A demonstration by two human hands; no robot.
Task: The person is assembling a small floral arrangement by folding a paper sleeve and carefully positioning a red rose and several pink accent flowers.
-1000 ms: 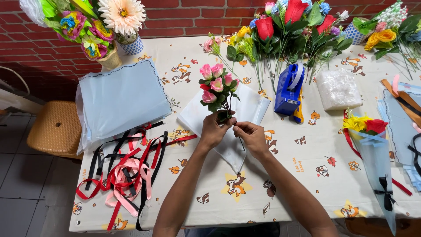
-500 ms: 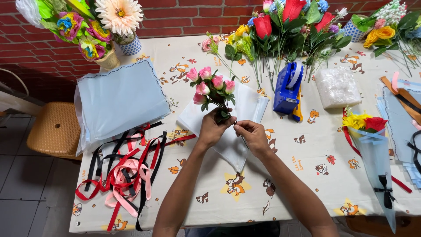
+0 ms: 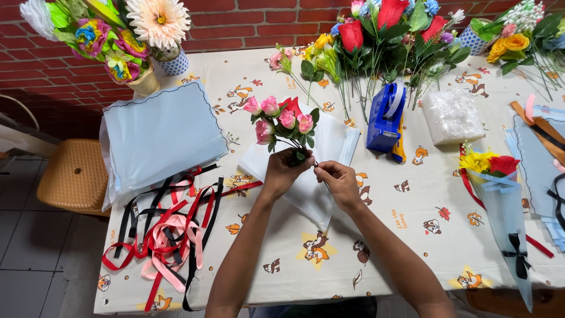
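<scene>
My left hand (image 3: 287, 172) grips the stems of a small bunch of pink and red artificial roses (image 3: 281, 119), heads tilted up and to the left. My right hand (image 3: 337, 182) pinches the stem ends just to the right, its fingertips touching those of the left. Both hands hover over a white wrapping sheet (image 3: 310, 176) spread on the table (image 3: 376, 235).
A pile of pale blue sheets (image 3: 159, 138) lies at the left, with a tangle of red, pink and black ribbons (image 3: 168, 229) below it. A blue tape dispenser (image 3: 386, 116), loose flowers (image 3: 382, 35), a clear plastic packet (image 3: 452, 115) and a wrapped bouquet (image 3: 500, 200) sit to the right.
The rose bunch has tilted further to the left. My hands stay together at the stems and have shifted only slightly.
</scene>
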